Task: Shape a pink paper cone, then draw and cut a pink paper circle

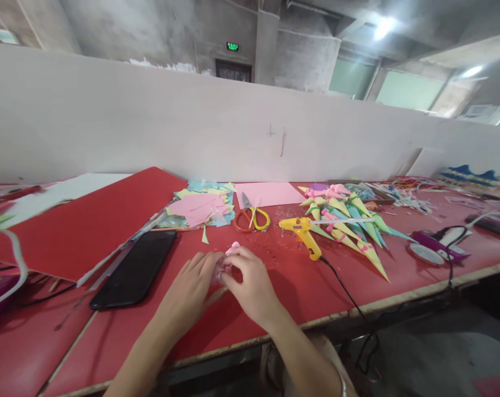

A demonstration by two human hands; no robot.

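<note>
Close to the table's front edge, my left hand (195, 280) and my right hand (252, 282) meet with bent fingers. A small pink piece (232, 248) shows above the right fingertips, and a pale, see-through pinkish bit (218, 271) sits between the two hands. Fingers cover much of both, so I cannot tell their exact shape. Beyond the hands lie scissors (261, 219) with a red and a yellow handle. To the right, a yellow glue gun (302, 230) with a clear glue stick rests beside a pile of small paper cones (371, 259) with pink trim.
A black phone (136, 270) lies left of my hands, next to a large red sheet (96, 229). Pink paper pieces (200, 208) and a pink sheet (270, 193) lie at the back. The glue gun's black cord (349, 292) runs over the front edge. A white partition (192, 127) stands behind.
</note>
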